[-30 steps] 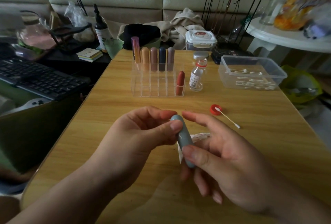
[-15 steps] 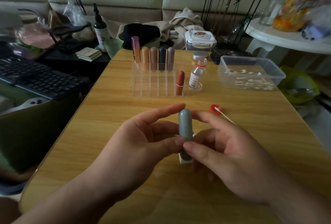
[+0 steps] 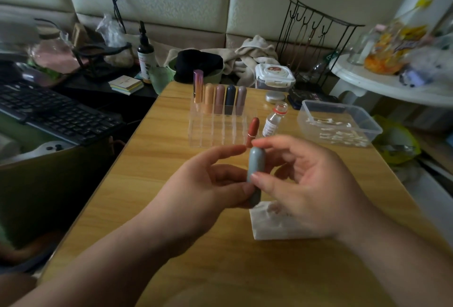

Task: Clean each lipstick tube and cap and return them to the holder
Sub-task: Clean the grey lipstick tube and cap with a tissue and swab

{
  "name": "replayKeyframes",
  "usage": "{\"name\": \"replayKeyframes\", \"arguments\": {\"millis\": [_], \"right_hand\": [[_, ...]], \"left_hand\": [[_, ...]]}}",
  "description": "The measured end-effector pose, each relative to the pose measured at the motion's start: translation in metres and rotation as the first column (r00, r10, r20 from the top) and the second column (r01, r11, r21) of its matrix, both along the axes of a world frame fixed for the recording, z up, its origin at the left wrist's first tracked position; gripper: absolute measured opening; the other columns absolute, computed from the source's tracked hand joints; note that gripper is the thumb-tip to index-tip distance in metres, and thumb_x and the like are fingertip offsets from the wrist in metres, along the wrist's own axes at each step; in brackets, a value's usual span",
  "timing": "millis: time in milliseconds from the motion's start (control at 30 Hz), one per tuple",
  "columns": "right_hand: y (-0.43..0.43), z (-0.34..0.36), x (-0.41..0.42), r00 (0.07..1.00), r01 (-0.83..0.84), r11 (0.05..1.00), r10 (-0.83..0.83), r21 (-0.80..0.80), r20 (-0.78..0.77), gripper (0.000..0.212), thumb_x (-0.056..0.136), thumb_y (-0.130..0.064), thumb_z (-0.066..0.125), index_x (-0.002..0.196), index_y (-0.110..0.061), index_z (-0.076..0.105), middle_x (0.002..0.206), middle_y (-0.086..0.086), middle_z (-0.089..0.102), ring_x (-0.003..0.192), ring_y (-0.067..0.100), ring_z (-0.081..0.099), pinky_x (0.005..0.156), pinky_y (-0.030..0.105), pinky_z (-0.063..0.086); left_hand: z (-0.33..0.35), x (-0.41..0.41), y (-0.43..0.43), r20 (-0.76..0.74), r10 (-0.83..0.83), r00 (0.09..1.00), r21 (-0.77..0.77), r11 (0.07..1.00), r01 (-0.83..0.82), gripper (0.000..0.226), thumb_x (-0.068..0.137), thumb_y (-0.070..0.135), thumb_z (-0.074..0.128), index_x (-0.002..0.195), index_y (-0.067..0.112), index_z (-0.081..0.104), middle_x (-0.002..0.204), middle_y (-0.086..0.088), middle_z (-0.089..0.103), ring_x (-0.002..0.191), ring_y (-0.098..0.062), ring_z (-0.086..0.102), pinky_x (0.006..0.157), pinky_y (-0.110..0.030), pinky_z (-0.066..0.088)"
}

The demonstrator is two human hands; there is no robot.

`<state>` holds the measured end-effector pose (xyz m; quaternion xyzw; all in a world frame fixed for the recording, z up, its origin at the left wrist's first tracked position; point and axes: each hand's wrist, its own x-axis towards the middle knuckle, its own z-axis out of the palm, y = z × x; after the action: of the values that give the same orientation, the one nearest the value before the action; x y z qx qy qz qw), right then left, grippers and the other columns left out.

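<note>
Up at the back of the wooden table (image 3: 152,208) stands a clear holder (image 3: 215,132) with many little slots. Its back row has five lipsticks standing up: a purple one (image 3: 198,84), an orange one (image 3: 209,98), a pink-brown one (image 3: 219,98), a dark blue one (image 3: 230,98) and a pale mauve one (image 3: 241,98). A red lipstick (image 3: 252,129) stands in the front right slot. The other front slots look bare. Just right of the holder is a small glass bottle (image 3: 274,120) with its top off. Farther right sits a clear plastic box (image 3: 367,122) with cotton swabs (image 3: 343,135) lying in it.

Down in front, both hands hold a gray lipstick (image 3: 255,174) above the table. It stands almost straight up, long way up and down, round end on top. The left hand (image 3: 196,189) pinches its lower part with thumb and fingers. The right hand (image 3: 306,184) grips it too, thumb on the middle, a finger on the top. A white tissue (image 3: 272,225) lies on the table under the right hand.
</note>
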<state>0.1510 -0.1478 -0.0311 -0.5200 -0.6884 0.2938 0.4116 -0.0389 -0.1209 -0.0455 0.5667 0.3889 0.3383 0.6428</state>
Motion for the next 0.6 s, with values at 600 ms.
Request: {"name": "replayKeyframes", "arguments": {"millis": [600], "right_hand": [[0.134,-0.004,0.006,0.879,0.061,0.989,-0.116,0.133,0.462,0.04,0.086,-0.019,0.074,0.121,-0.03,0.06,0.099,-0.013,0.063,0.089,0.004,0.062,0.078,0.025,0.055]], "left_hand": [[0.002,-0.012,0.031,-0.255,0.279,0.926,0.172,0.955,-0.24,0.013,0.09,0.016,0.066,0.093,0.026,0.072,0.082,0.016,0.074,0.071,-0.004,0.069,0.061,-0.018,0.057]]}}
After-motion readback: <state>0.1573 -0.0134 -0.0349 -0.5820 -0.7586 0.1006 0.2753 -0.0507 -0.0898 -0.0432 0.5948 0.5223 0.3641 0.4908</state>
